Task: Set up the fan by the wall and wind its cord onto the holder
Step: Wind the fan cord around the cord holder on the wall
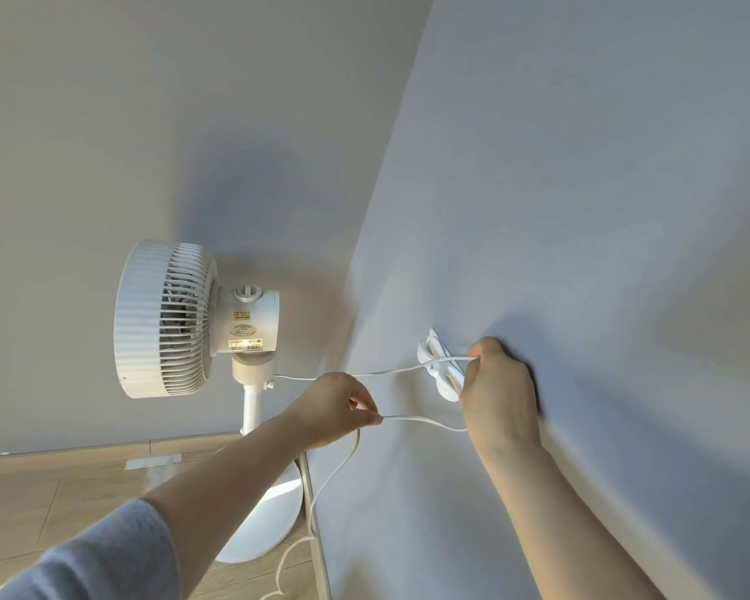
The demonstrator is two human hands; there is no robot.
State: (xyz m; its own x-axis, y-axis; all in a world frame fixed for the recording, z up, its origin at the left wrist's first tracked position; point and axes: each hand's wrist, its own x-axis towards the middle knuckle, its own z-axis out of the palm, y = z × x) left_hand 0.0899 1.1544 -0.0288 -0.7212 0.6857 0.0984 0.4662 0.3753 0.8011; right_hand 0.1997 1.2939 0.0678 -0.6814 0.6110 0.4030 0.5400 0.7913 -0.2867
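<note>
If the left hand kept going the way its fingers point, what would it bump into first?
Probably the right hand, along the cord, just below the holder; depth is unclear.

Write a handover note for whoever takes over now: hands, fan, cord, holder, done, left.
Left hand: pinches the cord between fan and holder.
Right hand: holds a loop of cord against the holder, which is fixed to the wall.
Fan: upright on its stand, on the floor in the corner.
Done: fan placed; first turn on the holder begun.
Left: wind on the slack that hangs to the floor.
</note>
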